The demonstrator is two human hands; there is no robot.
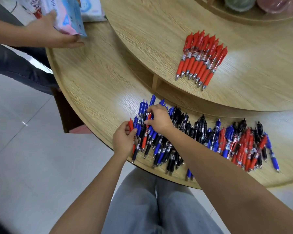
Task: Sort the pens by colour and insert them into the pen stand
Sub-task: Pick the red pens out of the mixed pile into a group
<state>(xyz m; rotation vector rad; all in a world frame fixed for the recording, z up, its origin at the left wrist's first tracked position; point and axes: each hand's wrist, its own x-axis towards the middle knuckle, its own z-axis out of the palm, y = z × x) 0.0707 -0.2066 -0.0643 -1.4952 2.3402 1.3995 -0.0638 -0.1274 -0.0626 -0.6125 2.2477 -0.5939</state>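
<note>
A long heap of mixed pens (201, 142), blue, black and red, lies along the near edge of the lower wooden shelf (95, 78). Several red pens (201, 56) lie side by side on the raised tier (159, 22). My left hand (123, 141) at the heap's left end holds a red pen (131, 125) between thumb and fingers. My right hand (159, 118) reaches across the heap and pinches another red pen (146, 130) by its upper part. No pen stand is in view.
Another person's hand (54, 34) at the top left holds pink and blue packets (69, 16) over the shelf's far end. Round covered items (238, 2) stand on a top tier at the back. My knees (159, 205) are under the shelf edge; white tiled floor lies left.
</note>
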